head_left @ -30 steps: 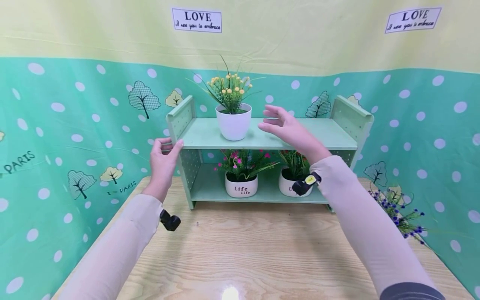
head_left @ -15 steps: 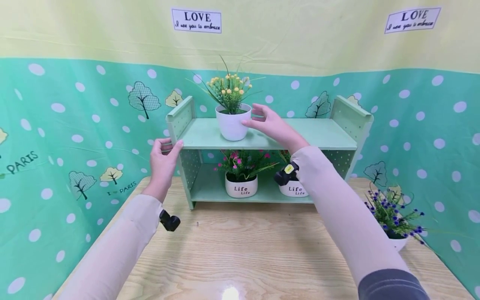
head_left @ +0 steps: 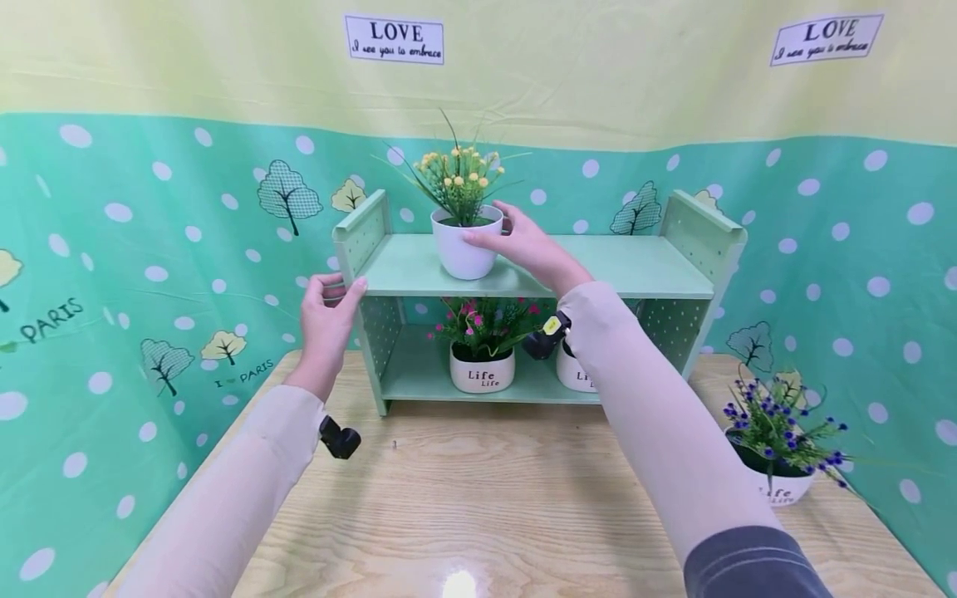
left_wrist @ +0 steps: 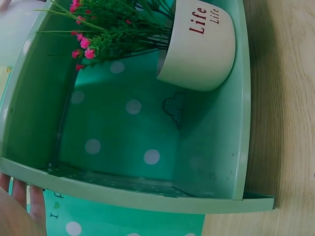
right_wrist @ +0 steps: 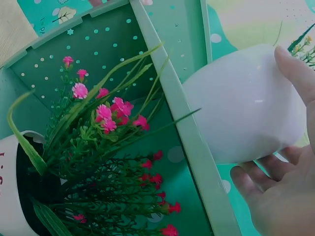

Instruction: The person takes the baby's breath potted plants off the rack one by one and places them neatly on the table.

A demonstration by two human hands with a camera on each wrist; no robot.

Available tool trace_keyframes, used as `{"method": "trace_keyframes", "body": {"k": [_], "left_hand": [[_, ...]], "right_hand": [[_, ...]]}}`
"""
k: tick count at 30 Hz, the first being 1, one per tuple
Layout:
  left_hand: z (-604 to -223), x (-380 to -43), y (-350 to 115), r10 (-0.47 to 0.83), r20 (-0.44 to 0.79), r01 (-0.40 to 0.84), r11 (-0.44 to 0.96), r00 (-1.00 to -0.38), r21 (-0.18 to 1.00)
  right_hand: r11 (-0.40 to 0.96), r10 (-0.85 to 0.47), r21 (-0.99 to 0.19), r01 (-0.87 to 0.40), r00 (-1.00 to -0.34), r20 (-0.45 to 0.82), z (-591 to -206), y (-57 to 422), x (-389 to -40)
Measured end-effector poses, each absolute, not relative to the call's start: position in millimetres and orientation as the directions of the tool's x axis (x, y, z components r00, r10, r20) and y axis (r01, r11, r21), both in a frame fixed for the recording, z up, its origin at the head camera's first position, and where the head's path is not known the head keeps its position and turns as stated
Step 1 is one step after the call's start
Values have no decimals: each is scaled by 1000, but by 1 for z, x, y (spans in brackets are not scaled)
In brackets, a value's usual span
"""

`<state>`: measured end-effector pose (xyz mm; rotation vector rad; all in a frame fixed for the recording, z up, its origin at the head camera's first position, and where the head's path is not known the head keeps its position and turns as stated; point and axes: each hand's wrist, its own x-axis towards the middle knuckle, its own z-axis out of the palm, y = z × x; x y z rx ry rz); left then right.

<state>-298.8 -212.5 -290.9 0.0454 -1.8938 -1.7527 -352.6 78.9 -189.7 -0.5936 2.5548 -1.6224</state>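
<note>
A white pot (head_left: 467, 249) of yellow flowers (head_left: 459, 176) stands upright on the top board of a light green two-tier shelf (head_left: 591, 264). My right hand (head_left: 527, 249) holds this pot from its right side, thumb on the front and fingers behind. In the right wrist view, the thumb (right_wrist: 295, 71) lies by the rim and the fingertips are against the pot's far side. With my left hand (head_left: 326, 328), I grip the left side panel of the shelf, thumb at its front edge; the left wrist view shows only part of those fingers (left_wrist: 19, 194).
On the lower board sit a "Life" pot (head_left: 482, 371) with pink flowers and a second white pot (head_left: 576, 371), partly hidden by my right sleeve. A purple-flowered pot (head_left: 781, 486) stands on the wooden table (head_left: 478, 490) at right. Patterned cloth (head_left: 97, 249) hangs behind.
My right hand has moved left from beside the yellow-flower pot and taken hold of it. The pot and my left hand have stayed in place. The purple-flowered pot has come into fuller view.
</note>
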Motion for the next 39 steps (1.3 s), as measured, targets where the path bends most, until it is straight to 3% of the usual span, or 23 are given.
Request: {"method": "trace_keyframes", "body": {"k": [39], "left_hand": [[-291,-295,-210,-380,385,345,170,-841,923]], "right_hand": [[434,-371,-838,-330,-913,167,-191,116,-336]]}}
